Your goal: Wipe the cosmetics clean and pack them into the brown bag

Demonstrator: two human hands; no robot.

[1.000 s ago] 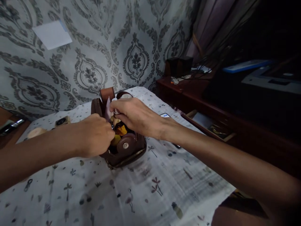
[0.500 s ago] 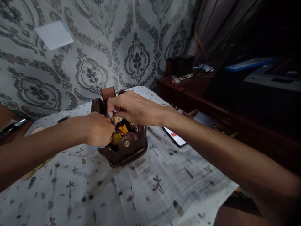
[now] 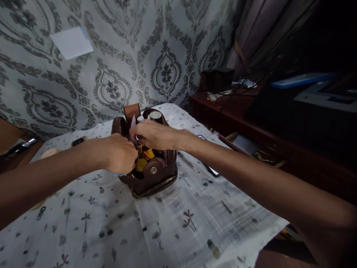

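A brown leather bag stands unzipped on the cloth, its flap with a round metal snap folded at the front. My left hand is closed in a fist over the bag's left rim; its fingertips are hidden, and a light blue edge shows beneath it. Reaching into the opening from the right, my right hand has its fingers bent down and pressed together on something I cannot make out. Yellow-gold wrapped pieces lie inside. Behind my right hand stand a round-lidded container and a white cap.
A white printed cloth covers the surface. To the right lies a phone, partly under my right forearm, by an open drawer. A small dark square case sits at left. Patterned wall behind.
My right hand has moved lower into the bag, uncovering the round-lidded container and white cap behind it. My left hand stays at the left rim. The view has shifted slightly.
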